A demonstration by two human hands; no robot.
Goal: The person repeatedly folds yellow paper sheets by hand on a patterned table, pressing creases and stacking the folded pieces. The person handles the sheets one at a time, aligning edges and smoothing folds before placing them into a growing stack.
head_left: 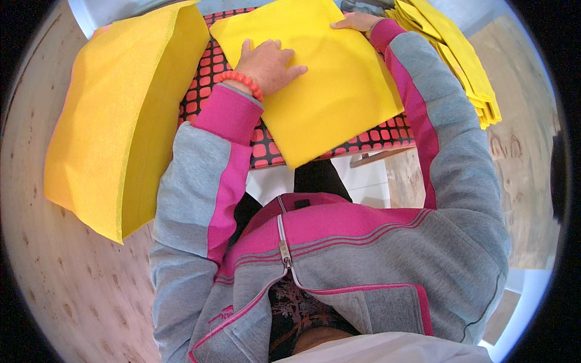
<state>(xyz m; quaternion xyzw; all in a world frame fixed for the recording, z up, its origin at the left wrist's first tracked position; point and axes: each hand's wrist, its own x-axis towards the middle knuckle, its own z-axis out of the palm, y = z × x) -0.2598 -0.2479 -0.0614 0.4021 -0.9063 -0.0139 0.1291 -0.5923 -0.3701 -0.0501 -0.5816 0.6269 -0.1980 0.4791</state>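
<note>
Left hand (266, 63) lies flat, palm down, fingers (289, 72) spread and extended on the yellow sheet (327, 97); nothing gripped. Right hand (358, 22) rests at the sheet's far edge, fingers mostly hidden, so their opening cannot be told. Sheet lies on the red-and-black mat (375, 138) on the bench (54, 272), rotated diagonally, near corner pointing toward the person, between a thick yellow stack (103, 133) and a folded yellow pile (466, 66).

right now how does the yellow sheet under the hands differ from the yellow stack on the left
The yellow sheet is single and thin, lying flat on the red-and-black mat under the left hand; the yellow stack is thick, many-layered and untouched on the wooden surface. Both share the same bright yellow.
</note>
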